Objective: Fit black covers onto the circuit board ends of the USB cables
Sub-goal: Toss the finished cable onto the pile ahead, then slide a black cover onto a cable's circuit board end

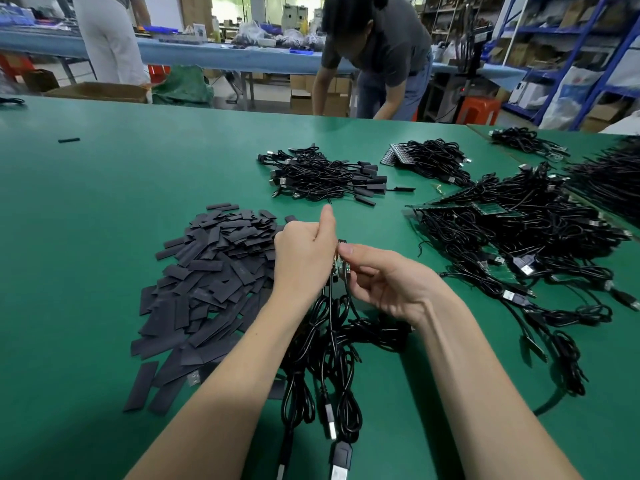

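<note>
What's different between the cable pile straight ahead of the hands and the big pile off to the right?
The middle cable pile is small and its cable ends wear black covers; the right cable pile is far larger, with bare green circuit boards showing. The middle pile lies beyond the hands, the right pile beside them. Both are tangled black USB cables on the green table.

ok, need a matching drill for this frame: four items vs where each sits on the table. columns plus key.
Items:
1. cover pile
2. covered cables
3. stray cover
4. held cables

Places:
A. far left, alone
B. between the forearms, gripped by left hand and right hand
C. left of the hands
D. far centre, beyond the hands

Pairs: 1-C, 2-D, 3-A, 4-B
</note>
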`<state>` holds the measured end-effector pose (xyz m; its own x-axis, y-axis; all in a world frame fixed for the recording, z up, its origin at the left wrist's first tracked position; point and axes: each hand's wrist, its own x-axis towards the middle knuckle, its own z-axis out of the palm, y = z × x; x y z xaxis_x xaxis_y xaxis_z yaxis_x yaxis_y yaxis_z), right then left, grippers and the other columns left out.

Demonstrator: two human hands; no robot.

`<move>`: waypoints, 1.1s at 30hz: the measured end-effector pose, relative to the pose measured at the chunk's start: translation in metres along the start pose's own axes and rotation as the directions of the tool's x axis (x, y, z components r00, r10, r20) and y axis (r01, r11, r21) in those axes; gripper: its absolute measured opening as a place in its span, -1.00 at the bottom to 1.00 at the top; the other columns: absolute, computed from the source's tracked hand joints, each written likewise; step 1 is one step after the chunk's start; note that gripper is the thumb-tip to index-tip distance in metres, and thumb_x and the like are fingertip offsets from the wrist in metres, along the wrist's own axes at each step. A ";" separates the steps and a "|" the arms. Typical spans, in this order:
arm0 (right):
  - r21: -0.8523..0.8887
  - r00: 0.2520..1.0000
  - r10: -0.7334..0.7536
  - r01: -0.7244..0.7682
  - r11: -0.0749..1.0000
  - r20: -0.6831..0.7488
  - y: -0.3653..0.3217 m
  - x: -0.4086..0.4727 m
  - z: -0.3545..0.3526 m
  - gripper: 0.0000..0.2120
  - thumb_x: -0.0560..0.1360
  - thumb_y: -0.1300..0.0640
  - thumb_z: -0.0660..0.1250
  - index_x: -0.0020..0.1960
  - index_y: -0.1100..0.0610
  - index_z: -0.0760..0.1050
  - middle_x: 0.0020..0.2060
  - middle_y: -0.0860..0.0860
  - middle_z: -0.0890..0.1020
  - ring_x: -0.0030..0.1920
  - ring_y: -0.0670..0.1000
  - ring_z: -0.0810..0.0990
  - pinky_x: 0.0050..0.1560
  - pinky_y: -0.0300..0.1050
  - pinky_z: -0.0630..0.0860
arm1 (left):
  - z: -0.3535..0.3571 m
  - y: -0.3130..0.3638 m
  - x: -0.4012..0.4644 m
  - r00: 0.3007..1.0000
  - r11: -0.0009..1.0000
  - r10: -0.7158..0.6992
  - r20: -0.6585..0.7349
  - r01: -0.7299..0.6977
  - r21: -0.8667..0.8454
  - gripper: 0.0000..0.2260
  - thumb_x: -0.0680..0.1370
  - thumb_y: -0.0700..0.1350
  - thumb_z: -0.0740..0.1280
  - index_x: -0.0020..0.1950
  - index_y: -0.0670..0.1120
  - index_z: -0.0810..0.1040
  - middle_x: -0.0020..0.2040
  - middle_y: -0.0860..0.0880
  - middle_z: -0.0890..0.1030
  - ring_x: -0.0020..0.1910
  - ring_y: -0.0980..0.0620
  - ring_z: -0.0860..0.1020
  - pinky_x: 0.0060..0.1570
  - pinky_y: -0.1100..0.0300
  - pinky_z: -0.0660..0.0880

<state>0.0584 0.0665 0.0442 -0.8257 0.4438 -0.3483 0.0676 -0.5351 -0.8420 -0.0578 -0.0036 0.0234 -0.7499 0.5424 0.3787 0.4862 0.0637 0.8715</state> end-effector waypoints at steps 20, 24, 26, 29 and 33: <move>-0.342 0.934 -0.249 0.153 0.927 -0.256 -0.024 -0.013 -0.030 -0.74 0.42 -0.08 0.52 0.03 0.02 0.66 -0.08 -0.07 0.74 -0.21 -0.11 0.71 -0.02 -0.11 0.55 | 0.016 0.012 -0.031 0.894 0.798 -0.187 0.407 0.379 -0.468 -0.87 0.61 -0.26 0.37 0.14 -0.15 0.55 -0.12 -0.09 0.71 -0.20 0.09 0.68 -0.11 0.24 0.62; -0.398 0.888 -0.340 0.203 0.894 -0.310 -0.034 -0.016 -0.028 -0.77 0.50 -0.06 0.48 0.09 0.02 0.63 -0.03 -0.05 0.75 0.01 -0.03 0.73 0.06 -0.10 0.63 | 0.017 0.008 -0.034 0.877 0.830 -0.224 0.425 0.401 -0.388 -0.90 0.60 -0.21 0.40 0.10 -0.11 0.58 -0.17 -0.04 0.71 -0.26 0.12 0.64 -0.28 0.35 0.51; -0.512 0.856 -0.418 0.224 0.830 -0.303 -0.037 -0.014 -0.023 -0.86 0.52 0.01 0.47 0.04 0.02 0.65 -0.07 -0.04 0.76 0.01 -0.03 0.71 0.09 -0.07 0.63 | 0.019 0.007 -0.035 0.872 0.822 -0.236 0.429 0.415 -0.390 -0.91 0.59 -0.22 0.39 0.08 -0.10 0.58 -0.15 -0.04 0.71 -0.27 0.12 0.65 -0.30 0.37 0.49; -0.747 0.808 -0.543 0.213 0.630 -0.227 -0.037 -0.003 -0.006 -0.95 0.49 0.05 0.47 -0.06 0.00 0.68 -0.17 -0.08 0.74 -0.10 -0.10 0.66 -0.01 -0.13 0.58 | 0.018 0.007 -0.035 0.860 0.785 -0.255 0.443 0.451 -0.424 -0.91 0.59 -0.25 0.40 0.06 -0.12 0.56 -0.15 -0.02 0.70 -0.27 0.11 0.67 -0.18 0.28 0.57; -0.981 0.863 -0.506 0.103 0.162 0.007 -0.048 0.024 0.029 -0.94 0.47 0.07 0.42 -0.16 -0.07 0.65 -0.19 -0.18 0.69 -0.10 -0.16 0.63 -0.12 -0.31 0.50 | 0.017 0.005 -0.034 0.854 0.793 -0.267 0.446 0.458 -0.402 -0.92 0.59 -0.27 0.40 0.06 -0.15 0.59 -0.13 -0.05 0.70 -0.23 0.08 0.67 -0.05 0.16 0.61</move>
<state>0.0189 0.0817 0.0883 -0.7505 0.6482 0.1284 0.4756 0.6647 -0.5762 -0.0224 -0.0072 0.0100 -0.5708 0.8197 -0.0483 -0.1385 -0.0381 0.9896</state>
